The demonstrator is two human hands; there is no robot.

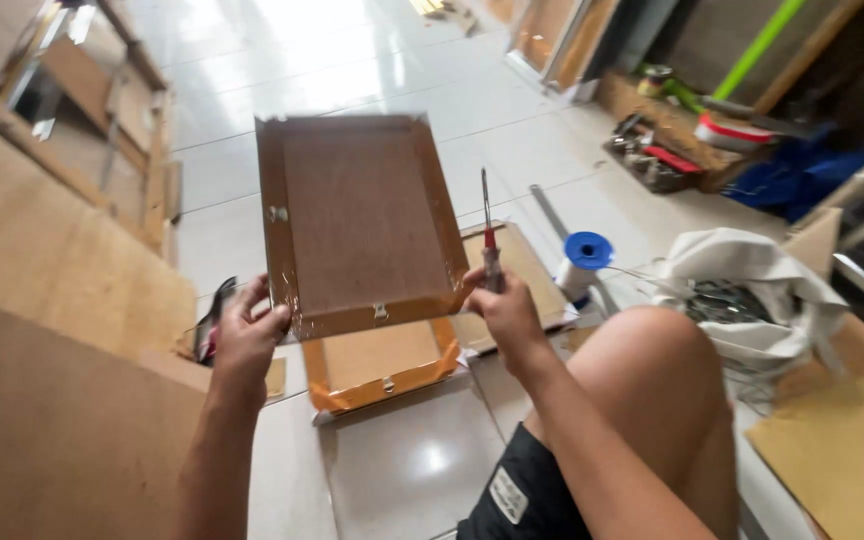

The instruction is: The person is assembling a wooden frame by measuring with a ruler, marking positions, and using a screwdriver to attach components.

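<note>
Both hands hold a brown picture frame point(357, 220) back-up above the floor: left hand point(247, 335) pinching its lower-left corner, right hand point(502, 305) its lower-right, also clutching a screwdriver point(489, 240). The crowded right grip may slip, dropping the frame.

Bare forearms, bare knee — black shorts point(524, 487) with a small pale label patch point(508, 494).
</note>
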